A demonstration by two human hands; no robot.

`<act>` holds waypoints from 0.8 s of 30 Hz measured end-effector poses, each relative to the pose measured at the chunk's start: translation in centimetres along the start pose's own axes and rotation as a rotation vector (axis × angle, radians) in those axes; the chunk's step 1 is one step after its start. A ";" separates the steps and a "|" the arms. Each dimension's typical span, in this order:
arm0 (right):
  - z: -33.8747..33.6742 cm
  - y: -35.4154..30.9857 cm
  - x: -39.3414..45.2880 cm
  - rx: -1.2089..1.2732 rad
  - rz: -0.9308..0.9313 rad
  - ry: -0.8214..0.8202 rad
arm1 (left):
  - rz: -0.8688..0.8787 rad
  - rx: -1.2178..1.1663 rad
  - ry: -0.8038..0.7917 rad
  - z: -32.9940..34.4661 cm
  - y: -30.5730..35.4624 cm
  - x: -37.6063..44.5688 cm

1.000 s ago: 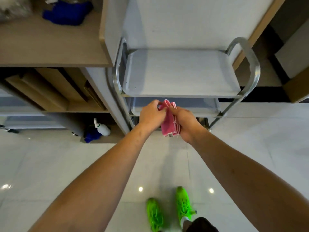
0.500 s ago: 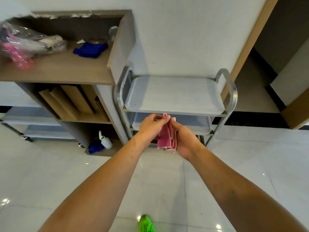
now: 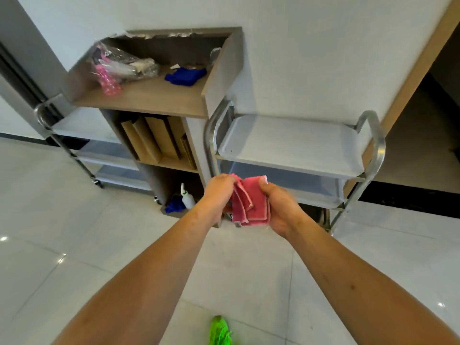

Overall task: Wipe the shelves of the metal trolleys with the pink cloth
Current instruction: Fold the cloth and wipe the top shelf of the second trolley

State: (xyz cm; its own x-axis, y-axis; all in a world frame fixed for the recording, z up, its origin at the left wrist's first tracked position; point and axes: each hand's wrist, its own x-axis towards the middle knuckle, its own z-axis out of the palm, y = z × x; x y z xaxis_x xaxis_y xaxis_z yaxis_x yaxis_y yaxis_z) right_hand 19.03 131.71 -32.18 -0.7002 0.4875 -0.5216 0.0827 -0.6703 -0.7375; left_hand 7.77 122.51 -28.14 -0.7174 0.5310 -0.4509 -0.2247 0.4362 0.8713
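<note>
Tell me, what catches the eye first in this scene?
A folded pink cloth at the centre, held in front of the body by the left hand and the right hand. Just behind it stands a shiny metal trolley with flat grey shelves against the white wall. A bright green shoe peeks in at the bottom edge.

One head-worn wide-angle view here, looking forward and steeply down from standing height, both forearms reaching out from the bottom edge. It faces a white wall, with the metal trolley just ahead at centre-right and a green shoe on the tiled floor directly below.
</note>
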 end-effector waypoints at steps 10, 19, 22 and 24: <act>5.4 0.0 0.7 -0.084 -0.091 0.096 | 0.044 -0.130 0.134 -7.6 1.3 -1.3; 17.1 1.9 3.3 -0.225 -0.150 0.027 | -0.049 -0.236 0.162 -20.2 -0.2 1.3; 22.6 3.7 4.9 -0.301 -0.172 0.005 | 0.062 -0.135 0.245 -26.4 -1.2 3.2; 24.9 4.5 5.6 -0.356 -0.195 -0.011 | 0.054 -0.125 0.241 -29.3 -1.5 3.8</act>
State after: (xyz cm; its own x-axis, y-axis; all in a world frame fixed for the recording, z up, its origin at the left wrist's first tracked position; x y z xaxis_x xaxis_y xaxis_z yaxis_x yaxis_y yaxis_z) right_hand -2.15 117.48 -27.70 -0.7345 0.5788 -0.3543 0.1870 -0.3292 -0.9256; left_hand -13.96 102.64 -25.47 -0.8636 0.3561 -0.3569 -0.2505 0.3112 0.9167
